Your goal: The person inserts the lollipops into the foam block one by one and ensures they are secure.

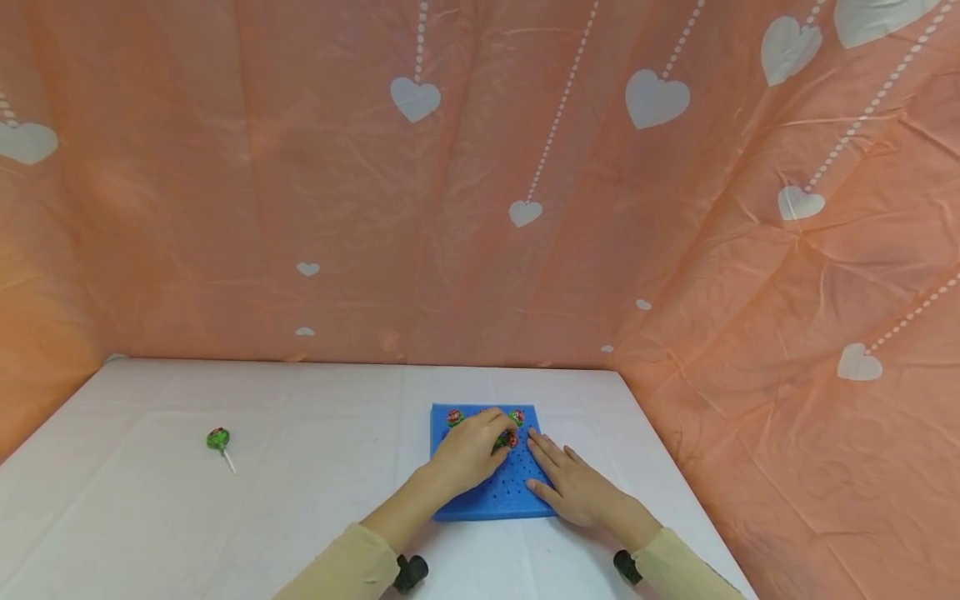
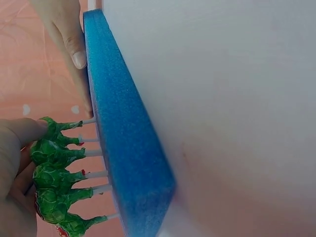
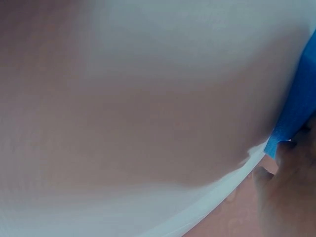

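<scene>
A blue foam board [image 1: 491, 498] dotted with small holes lies on the white table. Several lollipops [image 2: 53, 175] in green and red wrappers stand in it by their white sticks. My left hand [image 1: 467, 455] reaches over the board and pinches the wrapped head of a lollipop [image 1: 513, 439] near the board's right side. In the left wrist view the thumb presses on the green wrapper at the end of the row, and that stick meets the foam. My right hand [image 1: 581, 490] rests with fingers extended on the board's right edge. Part of the lollipop group is hidden behind my left hand.
One lollipop [image 1: 218, 439] lies alone on the left part of the white table [image 1: 315, 467]. An orange curtain [image 1: 360, 208] with white hearts hangs behind the table and along its sides. The table's right edge runs beyond my right arm.
</scene>
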Motion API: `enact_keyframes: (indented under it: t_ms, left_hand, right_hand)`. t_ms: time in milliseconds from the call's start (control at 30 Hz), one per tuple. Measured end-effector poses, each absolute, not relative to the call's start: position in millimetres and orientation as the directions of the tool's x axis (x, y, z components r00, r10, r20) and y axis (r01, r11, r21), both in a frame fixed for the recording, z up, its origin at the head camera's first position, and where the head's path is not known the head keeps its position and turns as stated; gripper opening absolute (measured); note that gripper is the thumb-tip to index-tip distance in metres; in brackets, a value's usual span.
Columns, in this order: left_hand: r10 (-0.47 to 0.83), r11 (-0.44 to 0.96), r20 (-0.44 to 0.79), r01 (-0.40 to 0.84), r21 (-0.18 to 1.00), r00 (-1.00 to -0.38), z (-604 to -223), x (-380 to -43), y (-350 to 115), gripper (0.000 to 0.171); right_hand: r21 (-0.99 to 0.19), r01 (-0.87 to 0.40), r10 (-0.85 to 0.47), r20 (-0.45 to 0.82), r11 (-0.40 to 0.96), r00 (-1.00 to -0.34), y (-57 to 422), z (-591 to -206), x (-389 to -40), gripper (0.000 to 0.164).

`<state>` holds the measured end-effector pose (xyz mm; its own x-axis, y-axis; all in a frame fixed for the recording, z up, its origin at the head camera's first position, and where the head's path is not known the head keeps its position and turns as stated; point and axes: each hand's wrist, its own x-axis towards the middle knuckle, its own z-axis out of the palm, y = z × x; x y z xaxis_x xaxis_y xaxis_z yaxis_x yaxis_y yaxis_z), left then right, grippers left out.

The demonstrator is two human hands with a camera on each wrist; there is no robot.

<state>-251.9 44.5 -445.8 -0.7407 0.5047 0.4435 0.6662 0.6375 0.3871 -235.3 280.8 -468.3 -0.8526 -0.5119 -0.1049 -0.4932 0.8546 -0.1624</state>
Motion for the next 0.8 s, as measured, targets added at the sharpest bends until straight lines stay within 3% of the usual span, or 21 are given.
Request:
enact_keyframes:
  t_ms: [433,800]
  left_hand:
    - [0.449,0.585,0.477,0.652,0.482,-0.756,-433,-246,25,0.03]
    - [0.294,0.497,0.528,0.6,0.627,-0.796,-425,-242,-10,0.032]
  right_hand:
    - [-0.176,-0.49,-0.51,-0.1,0.854,-0.854,281,-470,-235,0.075]
    - [-0.194,-0.482,-0.507,-0.109,0.854,-0.855,281,-468,-234,0.076]
